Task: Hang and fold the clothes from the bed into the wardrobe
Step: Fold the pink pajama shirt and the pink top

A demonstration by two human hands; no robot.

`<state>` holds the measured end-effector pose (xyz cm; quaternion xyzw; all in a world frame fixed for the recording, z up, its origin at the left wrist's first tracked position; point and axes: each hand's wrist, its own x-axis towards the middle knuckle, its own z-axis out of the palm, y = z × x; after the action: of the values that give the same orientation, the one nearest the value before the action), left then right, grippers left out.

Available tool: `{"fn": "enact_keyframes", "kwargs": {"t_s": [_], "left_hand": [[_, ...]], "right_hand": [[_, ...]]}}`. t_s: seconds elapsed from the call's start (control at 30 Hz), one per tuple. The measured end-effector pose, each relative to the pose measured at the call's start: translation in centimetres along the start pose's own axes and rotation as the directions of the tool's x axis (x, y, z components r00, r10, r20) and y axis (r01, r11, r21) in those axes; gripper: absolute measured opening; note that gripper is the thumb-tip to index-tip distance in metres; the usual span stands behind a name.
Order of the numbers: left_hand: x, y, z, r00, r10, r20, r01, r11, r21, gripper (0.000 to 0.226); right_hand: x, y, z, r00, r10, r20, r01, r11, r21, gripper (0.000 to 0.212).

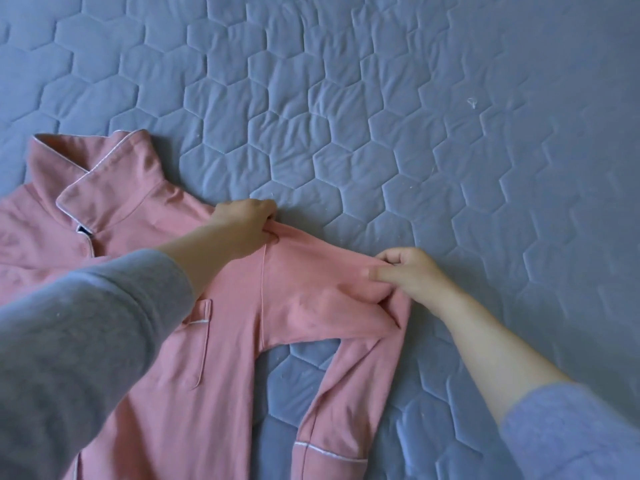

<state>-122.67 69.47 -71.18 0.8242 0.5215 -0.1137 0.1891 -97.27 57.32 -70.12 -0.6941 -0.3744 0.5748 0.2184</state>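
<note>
- A pink soft-cloth pyjama shirt with white piping (228, 341) lies front side up on the bed, on a grey-blue quilted cover with a hexagon stitch pattern (381, 133). Its pointed collar (104, 178) is toward the far left, and the lower part of the shirt goes out of the picture at the bottom.
- The left hand (247, 225) has a narrow grip. Its fingers are curled and pinch the cloth at the shoulder, just where the long pink sleeve (311, 289) begins.
- The right hand (408, 275) also has a narrow grip. Thumb and fingers pinch the upper edge of the sleeve near its bend.
- Below the right hand the sleeve turns back, and its white-edged cuff (329, 448) lies near the bottom of the picture, apart from the body of the shirt.
- I judge that the step in hand is the folding of this shirt, at the part where the sleeve is laid flat and brought in.
- The next move, I think, calls for both hands to carry the sleeve across the front, over the small chest pocket (199, 341), with the shoulder edge kept straight so that no crease stays in the fold.
- The wardrobe is not in view, so putting the shirt away is not yet done.
</note>
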Motion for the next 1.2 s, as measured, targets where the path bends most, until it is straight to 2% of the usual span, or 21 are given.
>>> {"fn": "enact_keyframes", "kwargs": {"t_s": [0.13, 0.3, 0.37, 0.47, 0.53, 0.6, 0.63, 0.7, 0.73, 0.8, 0.87, 0.93, 1.0, 1.1, 1.17, 1.2], "left_hand": [[0.7, 1.0, 0.4, 0.999, -0.016, 0.048, 0.014, 0.999, 0.032, 0.031], [1.6, 5.5, -0.3, 0.968, 0.169, 0.187, -0.160, 0.985, -0.064, 0.036], [2.1, 8.0, -0.3, 0.952, 0.224, 0.208, -0.197, 0.970, -0.144, 0.027], [2.8, 10.2, -0.3, 0.969, 0.202, 0.140, -0.173, 0.965, -0.200, 0.016], [3.0, 10.7, -0.1, 0.990, 0.122, 0.072, -0.107, 0.978, -0.179, 0.017], [3.0, 10.9, 0.5, 0.996, 0.084, 0.004, -0.084, 0.991, -0.102, 0.014], [2.9, 11.0, 0.8, 0.996, 0.081, -0.030, -0.082, 0.995, -0.058, 0.013], [2.9, 11.2, 1.7, 0.994, 0.078, -0.082, -0.079, 0.997, -0.012, 0.014], [2.9, 11.3, 2.0, 0.994, 0.063, -0.093, -0.064, 0.998, -0.006, 0.014], [2.9, 11.9, 2.5, 0.995, 0.030, -0.090, -0.029, 0.999, 0.015, 0.011], [3.0, 12.7, 2.9, 0.996, 0.021, -0.089, -0.015, 0.998, 0.068, 0.011], [3.0, 13.2, 3.1, 0.995, 0.002, -0.101, 0.008, 0.995, 0.095, 0.014], [2.9, 13.2, 3.0, 0.995, -0.035, -0.097, 0.045, 0.994, 0.102, 0.017], [2.8, 13.3, 2.7, 0.994, -0.078, -0.080, 0.091, 0.981, 0.171, 0.020], [2.7, 13.9, 2.6, 0.990, -0.115, -0.077, 0.127, 0.973, 0.192, 0.020], [2.7, 14.3, 2.6, 0.989, -0.129, -0.077, 0.142, 0.969, 0.201, 0.020]], "right_hand": [[-1.5, 1.2, -2.9, 0.999, 0.039, -0.014, -0.038, 0.997, 0.062, 0.014], [-2.2, 2.2, -3.7, 0.992, 0.123, 0.013, -0.122, 0.951, 0.284, 0.014], [-2.1, 2.4, -3.0, 0.994, 0.104, -0.040, -0.087, 0.947, 0.309, 0.017], [-2.2, 2.8, -2.7, 0.994, 0.034, -0.105, 0.000, 0.951, 0.308, 0.020], [-2.6, 3.0, -3.3, 0.996, 0.088, -0.017, -0.077, 0.936, 0.344, 0.031], [-2.9, 3.6, -4.5, 0.974, 0.157, 0.162, -0.204, 0.919, 0.338, 0.042], [-3.0, 3.9, -5.1, 0.959, 0.167, 0.229, -0.239, 0.910, 0.338, 0.035], [-3.1, 4.8, -6.3, 0.961, 0.170, 0.217, -0.234, 0.919, 0.317, 0.013], [-3.2, 5.2, -6.8, 0.973, 0.171, 0.152, -0.206, 0.944, 0.258, 0.013], [-3.8, 6.0, -7.8, 0.994, 0.093, -0.058, -0.096, 0.994, -0.057, 0.009], [-4.3, 6.6, -8.3, 0.978, -0.048, -0.201, -0.035, 0.919, -0.392, 0.011], [-4.6, 6.7, -8.3, 0.952, -0.136, -0.274, -0.024, 0.859, -0.512, 0.020], [-4.7, 6.5, -8.1, 0.947, -0.134, -0.292, 0.003, 0.912, -0.409, 0.023], [-5.1, 6.0, -8.8, 0.978, 0.032, -0.205, -0.029, 0.999, 0.018, 0.014], [-5.5, 6.5, -9.8, 0.983, 0.161, -0.086, -0.132, 0.953, 0.273, 0.015], [-5.7, 6.8, -10.5, 0.981, 0.188, -0.047, -0.161, 0.926, 0.341, 0.019]]}}
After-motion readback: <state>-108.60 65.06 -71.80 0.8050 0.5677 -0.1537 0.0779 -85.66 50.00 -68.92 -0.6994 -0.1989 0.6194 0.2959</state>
